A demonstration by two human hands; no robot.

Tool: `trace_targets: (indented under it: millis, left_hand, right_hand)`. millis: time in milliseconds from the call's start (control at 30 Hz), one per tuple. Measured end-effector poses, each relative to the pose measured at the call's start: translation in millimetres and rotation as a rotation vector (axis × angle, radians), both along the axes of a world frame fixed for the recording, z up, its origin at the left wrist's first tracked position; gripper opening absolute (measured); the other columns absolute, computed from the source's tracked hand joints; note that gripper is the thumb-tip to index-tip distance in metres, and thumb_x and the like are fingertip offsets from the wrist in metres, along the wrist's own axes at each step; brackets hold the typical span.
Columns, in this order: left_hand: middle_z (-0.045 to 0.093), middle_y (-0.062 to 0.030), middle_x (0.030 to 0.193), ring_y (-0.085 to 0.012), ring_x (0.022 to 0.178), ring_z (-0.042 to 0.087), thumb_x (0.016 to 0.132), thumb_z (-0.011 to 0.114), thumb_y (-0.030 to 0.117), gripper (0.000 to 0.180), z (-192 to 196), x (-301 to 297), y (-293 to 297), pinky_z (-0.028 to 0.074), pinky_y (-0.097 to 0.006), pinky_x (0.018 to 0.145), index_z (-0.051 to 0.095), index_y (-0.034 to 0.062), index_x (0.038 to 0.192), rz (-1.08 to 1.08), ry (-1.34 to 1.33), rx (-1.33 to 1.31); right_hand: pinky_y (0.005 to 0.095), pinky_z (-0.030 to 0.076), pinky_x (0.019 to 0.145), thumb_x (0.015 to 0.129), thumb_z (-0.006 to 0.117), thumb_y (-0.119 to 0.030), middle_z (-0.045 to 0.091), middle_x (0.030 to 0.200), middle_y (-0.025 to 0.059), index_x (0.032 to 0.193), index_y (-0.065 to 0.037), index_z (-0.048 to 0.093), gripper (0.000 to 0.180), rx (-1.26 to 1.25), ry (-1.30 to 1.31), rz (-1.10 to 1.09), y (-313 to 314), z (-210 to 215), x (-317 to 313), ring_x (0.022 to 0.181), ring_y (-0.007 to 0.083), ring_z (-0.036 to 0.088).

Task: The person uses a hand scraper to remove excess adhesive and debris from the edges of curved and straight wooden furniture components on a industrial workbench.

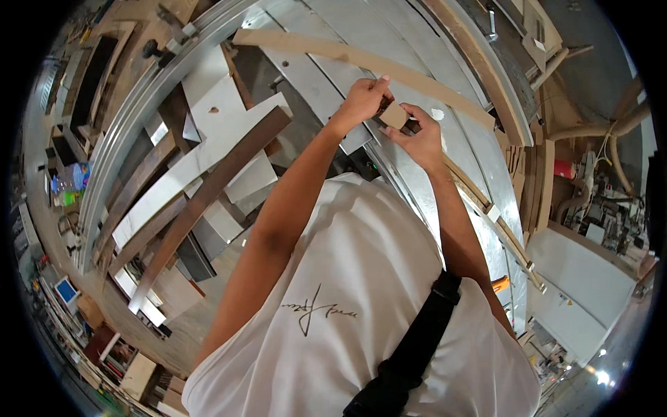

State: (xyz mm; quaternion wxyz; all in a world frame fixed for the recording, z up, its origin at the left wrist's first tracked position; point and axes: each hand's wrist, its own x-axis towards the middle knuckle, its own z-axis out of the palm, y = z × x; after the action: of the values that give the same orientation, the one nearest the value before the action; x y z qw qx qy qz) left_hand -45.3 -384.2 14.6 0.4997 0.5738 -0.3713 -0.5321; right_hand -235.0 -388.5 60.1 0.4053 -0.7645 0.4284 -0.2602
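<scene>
the small block (pixel 394 115) is located at the metal machine table (pixel 389 35), over the part of it nearest the person; whether it is lifted or resting there cannot be told. the left hand (pixel 363 101) is closed against the block's left side, its fingertips partly hidden. the right hand (pixel 420 141) grips the opposite side, thumb on the near edge and index finger on the far edge.

handling, as judged: the block appears to be wood or fibreboard, hence light, stiff and not fragile, with a dry, matt surface unlikely to slip. sharp corners are possible. recommended hold is on two opposite side faces, leaving the pale face clear.

orientation: the pale face points up toward the head, turned slightly askew to the table's slots. that face is nearly square; with the sides covered by fingers, no long axis can be established.

surroundings: a long tan strip (pixel 375 62) lies across the table, beyond the block, its length running from far left to nearer right. left of the table, a dark brown plank (pixel 215 184) slants among stacked offcuts, apart from both hands.
</scene>
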Motion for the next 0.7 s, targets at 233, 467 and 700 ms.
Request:
trace_targets:
  millis: [233,467,700]
  left_hand:
    - [0.070,-0.0105,0.073,-0.0202,0.070,0.065,0.106,0.049,0.045,0.060,4,-2,-1,0.052,-0.037,0.072,0.074,-0.0049,0.085,-0.002,-0.044,-0.017]
    - [0.071,-0.0132,0.074,-0.0233,0.070,0.066,0.106,0.047,0.046,0.062,0,-1,-3,0.052,-0.038,0.075,0.075,-0.0033,0.083,0.001,-0.094,-0.069]
    - [0.071,-0.0139,0.074,-0.0233,0.071,0.066,0.106,0.047,0.046,0.061,-2,1,-5,0.052,-0.038,0.076,0.075,-0.0035,0.083,-0.009,-0.087,-0.026]
  right_hand:
    - [0.0299,0.056,0.091,0.076,0.088,-0.009,0.072,0.113,0.0116,0.125,0.006,0.065,0.055,0.158,-0.045,0.006,-1,0,-2,0.100,0.0148,0.069]
    - [0.0304,0.055,0.091,0.075,0.087,-0.009,0.072,0.112,0.0112,0.123,0.006,0.066,0.055,0.114,-0.002,0.016,-1,-1,-2,0.100,0.0152,0.069]
    - [0.0307,0.055,0.091,0.075,0.087,-0.009,0.072,0.112,0.0109,0.123,0.004,0.067,0.054,0.124,0.010,0.009,0,1,1,0.100,0.0152,0.069]
